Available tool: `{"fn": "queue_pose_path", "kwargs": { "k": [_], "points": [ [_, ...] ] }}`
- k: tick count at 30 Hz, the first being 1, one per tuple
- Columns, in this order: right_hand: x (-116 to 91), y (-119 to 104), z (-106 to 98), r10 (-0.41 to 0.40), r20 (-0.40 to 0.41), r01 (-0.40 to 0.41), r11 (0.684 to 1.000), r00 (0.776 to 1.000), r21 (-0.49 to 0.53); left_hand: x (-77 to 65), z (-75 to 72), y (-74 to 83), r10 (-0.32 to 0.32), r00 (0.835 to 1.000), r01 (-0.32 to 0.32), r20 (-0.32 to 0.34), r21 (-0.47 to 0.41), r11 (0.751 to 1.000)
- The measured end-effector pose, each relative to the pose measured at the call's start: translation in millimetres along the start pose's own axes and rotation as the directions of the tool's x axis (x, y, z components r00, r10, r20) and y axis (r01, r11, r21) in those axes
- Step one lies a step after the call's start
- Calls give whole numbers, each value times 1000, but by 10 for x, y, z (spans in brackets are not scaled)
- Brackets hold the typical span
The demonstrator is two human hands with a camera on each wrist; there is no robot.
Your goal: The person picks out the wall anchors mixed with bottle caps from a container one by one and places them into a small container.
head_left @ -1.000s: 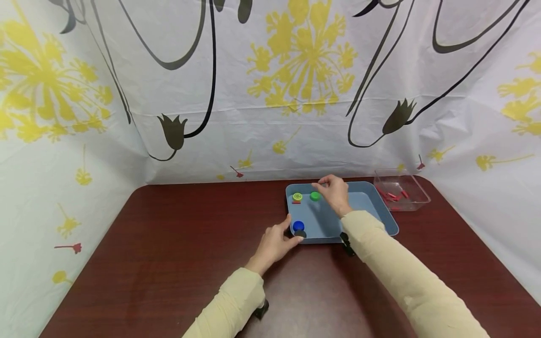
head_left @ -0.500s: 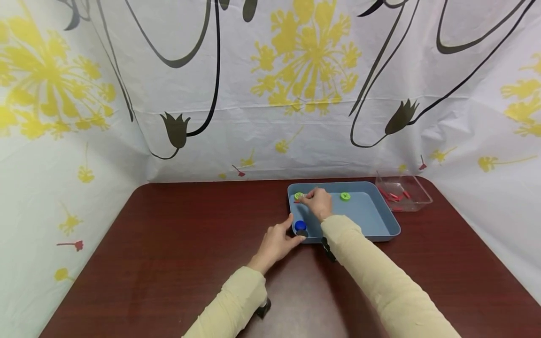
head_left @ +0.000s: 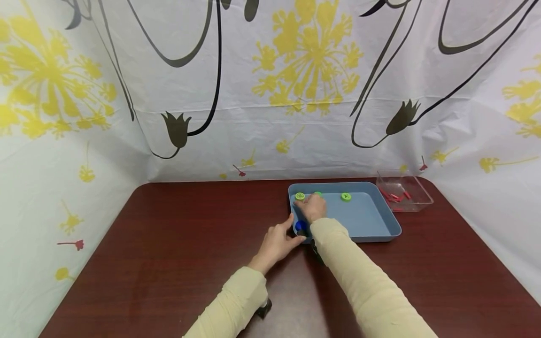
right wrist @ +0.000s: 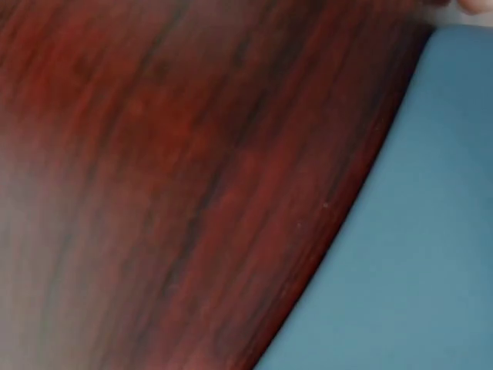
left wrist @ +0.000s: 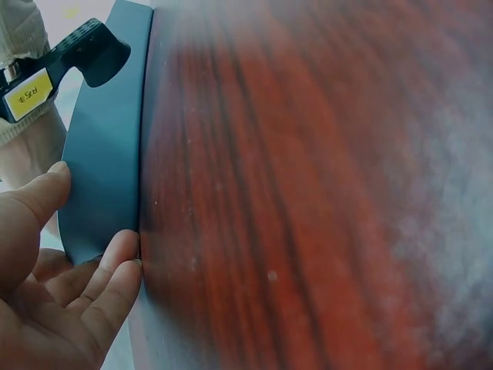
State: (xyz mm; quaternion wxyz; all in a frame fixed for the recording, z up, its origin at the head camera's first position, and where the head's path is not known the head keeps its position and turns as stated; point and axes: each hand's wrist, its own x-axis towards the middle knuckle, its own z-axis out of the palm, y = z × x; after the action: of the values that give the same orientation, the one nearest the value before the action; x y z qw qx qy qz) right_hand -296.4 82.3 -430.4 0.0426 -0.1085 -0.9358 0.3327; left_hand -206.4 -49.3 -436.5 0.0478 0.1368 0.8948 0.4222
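In the head view, a blue-grey tray (head_left: 367,213) stands on the table. My left hand (head_left: 274,244) grips its near left corner; the left wrist view shows the thumb and fingers (left wrist: 112,301) on the tray's wall (left wrist: 108,146). My right hand (head_left: 313,206) reaches low inside the tray's left part, fingertips pointing down just below a green bottle cap (head_left: 300,196). What lies under those fingertips is hidden. Another green cap (head_left: 318,193) shows partly behind the right hand, and a third green cap (head_left: 346,196) lies farther right. A blue cap (head_left: 301,226) sits near the left hand, beside a dark round piece (head_left: 302,233).
Right of the tray stands a clear plastic box (head_left: 416,199) with several short red sticks (head_left: 396,197) in it. A patterned white sheet (head_left: 262,155) hangs behind the dark red-brown table (head_left: 203,225).
My right hand has moved left across the tray, uncovering the right green cap, and now covers the spot where a red stick lay. The left hand keeps hold of the corner.
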Motion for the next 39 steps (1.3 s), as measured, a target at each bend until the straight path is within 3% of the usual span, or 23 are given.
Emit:
{"fn": "queue_pose_path", "kwargs": {
  "k": [9, 16, 25, 39],
  "points": [
    [69, 1, 88, 11, 25, -8, 993, 1000, -118, -4, 1, -2, -8, 1000, 8, 14, -15, 1000],
    [88, 7, 117, 41, 42, -37, 995, 998, -90, -9, -7, 8, -20, 999, 21, 27, -24, 999],
    [98, -19, 176, 29, -16, -31, 987, 999, -157, -7, -13, 17, -51, 999, 51, 18, -21, 998],
    [136, -50, 216, 44, -12, -46, 975, 999, -216, 17, 0, 20, -58, 998, 58, 12, -7, 998]
  ]
}}
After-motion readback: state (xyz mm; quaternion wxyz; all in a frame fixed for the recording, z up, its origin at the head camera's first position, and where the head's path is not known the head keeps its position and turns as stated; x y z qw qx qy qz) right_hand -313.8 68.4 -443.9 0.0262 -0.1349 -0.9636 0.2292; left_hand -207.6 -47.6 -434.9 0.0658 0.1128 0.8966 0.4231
